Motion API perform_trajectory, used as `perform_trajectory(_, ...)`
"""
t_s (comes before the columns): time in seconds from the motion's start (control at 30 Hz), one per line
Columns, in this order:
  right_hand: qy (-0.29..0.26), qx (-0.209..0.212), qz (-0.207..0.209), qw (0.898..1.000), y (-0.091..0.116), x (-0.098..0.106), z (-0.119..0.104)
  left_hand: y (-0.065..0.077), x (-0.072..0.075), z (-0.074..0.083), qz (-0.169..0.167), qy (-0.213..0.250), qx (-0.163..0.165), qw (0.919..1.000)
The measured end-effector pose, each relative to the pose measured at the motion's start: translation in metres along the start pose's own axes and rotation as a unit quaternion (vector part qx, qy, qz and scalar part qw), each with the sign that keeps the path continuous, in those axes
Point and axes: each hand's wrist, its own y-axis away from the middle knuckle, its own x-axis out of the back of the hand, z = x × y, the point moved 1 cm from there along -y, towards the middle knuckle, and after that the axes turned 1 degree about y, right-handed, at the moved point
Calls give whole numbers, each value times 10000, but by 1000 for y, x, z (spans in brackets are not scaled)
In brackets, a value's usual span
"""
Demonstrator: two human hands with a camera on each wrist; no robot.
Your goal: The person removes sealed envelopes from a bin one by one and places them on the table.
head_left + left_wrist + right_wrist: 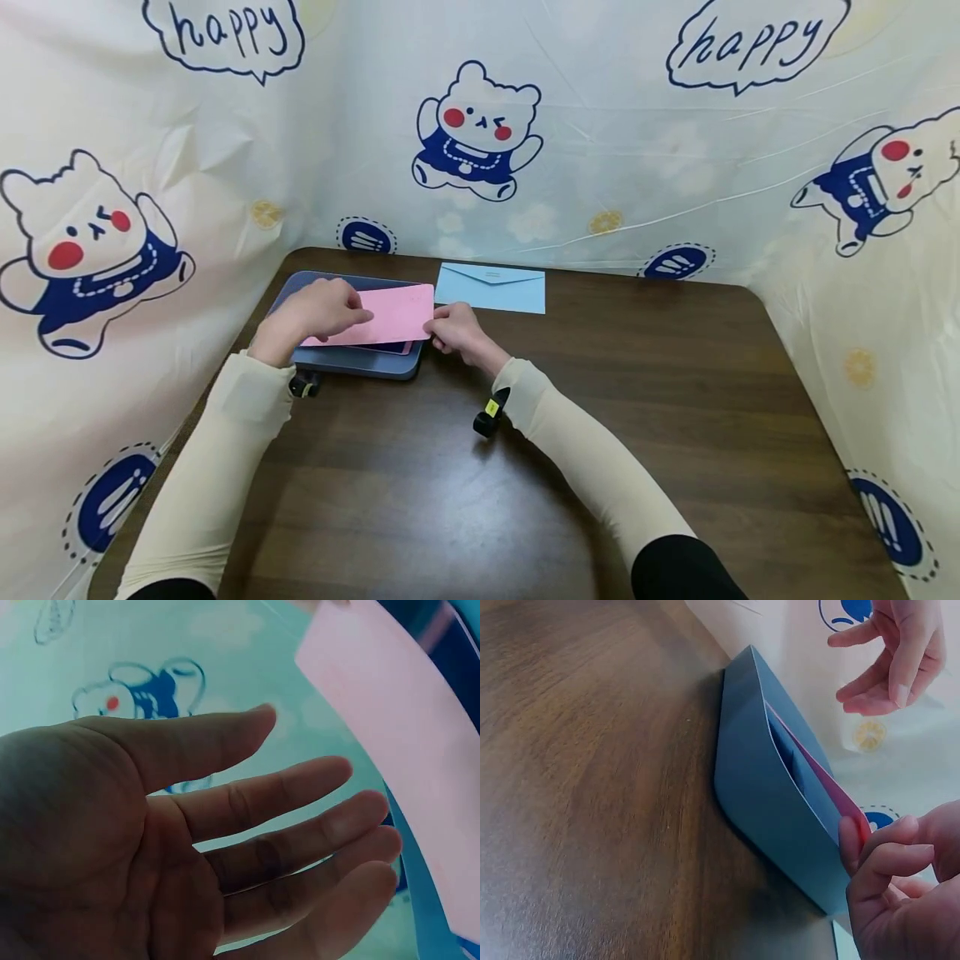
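Note:
A blue-grey tray with raised walls sits at the table's back left. A pink envelope, plain face up, lies slanted at its opening, one end lifted over the wall in the right wrist view. My right hand pinches the envelope's right end between thumb and fingers. Above the left part of the envelope hovers my left hand; in the left wrist view its fingers are spread, apart from the paper. Something dark navy with a pink edge shows beneath the envelope inside the tray.
A light blue envelope, flap side up, lies right of the tray near the table's back edge. The brown wooden table is enclosed by a printed cloth at the back and sides.

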Motion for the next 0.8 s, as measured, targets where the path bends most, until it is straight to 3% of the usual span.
perform_trajectory(0.27, -148, 101, -135, 9997, 3, 6, 3, 1, -31, 26, 132, -71, 138, 9998)
perform_trajectory(0.47, -324, 211, -240, 9990, 6, 12, 3, 1, -52, 34, 239, 39, 144, 9996)
perform_trajectory(0.8, -359, 143, -218, 9990, 9, 18, 7, -11, -83, 38, 13, 18, 72, 10000)
